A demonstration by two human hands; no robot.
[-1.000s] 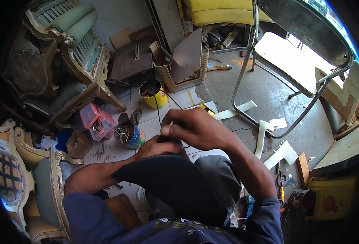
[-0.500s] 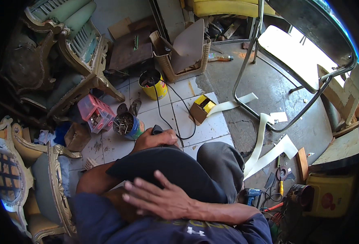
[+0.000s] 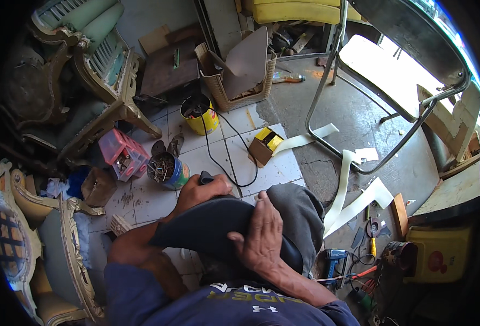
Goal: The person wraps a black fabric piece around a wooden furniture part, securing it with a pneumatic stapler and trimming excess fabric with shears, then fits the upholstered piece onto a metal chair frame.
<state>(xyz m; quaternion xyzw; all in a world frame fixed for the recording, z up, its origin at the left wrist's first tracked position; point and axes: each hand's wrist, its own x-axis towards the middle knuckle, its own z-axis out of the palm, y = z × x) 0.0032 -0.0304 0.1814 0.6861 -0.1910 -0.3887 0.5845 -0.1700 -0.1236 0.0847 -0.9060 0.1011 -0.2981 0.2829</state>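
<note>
A black, curved, smooth panel (image 3: 196, 229) lies across my lap, its pointed end toward the left. My right hand (image 3: 261, 233) rests on the panel near its right part, fingers stretched out and flat against it. At the panel's far edge my left hand (image 3: 213, 187) is closed in a fist. A dark rounded end (image 3: 205, 177) sticks out of that fist; whether it belongs to the panel or to a separate tool, I cannot tell. Beyond the left hand stands a can of nails or screws (image 3: 164, 169), and a black cable (image 3: 210, 149) loops over the tiles.
A yellow bucket (image 3: 201, 122), a pink plastic box (image 3: 123, 155) and a small open carton (image 3: 266, 145) stand ahead. At right are a metal-framed chair (image 3: 376, 81), white strips (image 3: 354, 209) and a blue staple gun (image 3: 335, 263). Carved chairs (image 3: 69, 250) line the left.
My right hand has moved right and forward, from over the panel's near edge to lying on its right part. More of the panel's left end shows. My left fist stays nearly in place.
</note>
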